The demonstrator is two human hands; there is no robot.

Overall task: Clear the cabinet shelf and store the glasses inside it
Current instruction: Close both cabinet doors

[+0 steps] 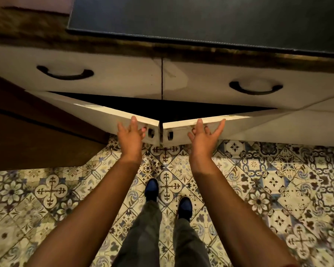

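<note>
Floor (278,189): patterned tiles fill the lower half of the frame, under the person's legs and dark shoes at lower centre.
Dark mat (201,20): lies on the wooden countertop across the top of the frame.
Drawers: two white fronts in a band below the counter, the left drawer handle (65,73) and the right drawer handle (255,88) both black and curved.
Cabinet: below the drawers at centre; the left door (96,114) and the right door (245,124) are each swung partly out, their free edges nearly meeting at mid-frame, with a dark triangular gap behind them. The shelf inside is too dark to make out, and no glasses can be seen.
Left hand (129,136): fingers spread apart, palm against the left door near its free edge, clamping nothing.
Right hand (203,135): fingers likewise splayed, resting on the right door's top edge and face.
</note>
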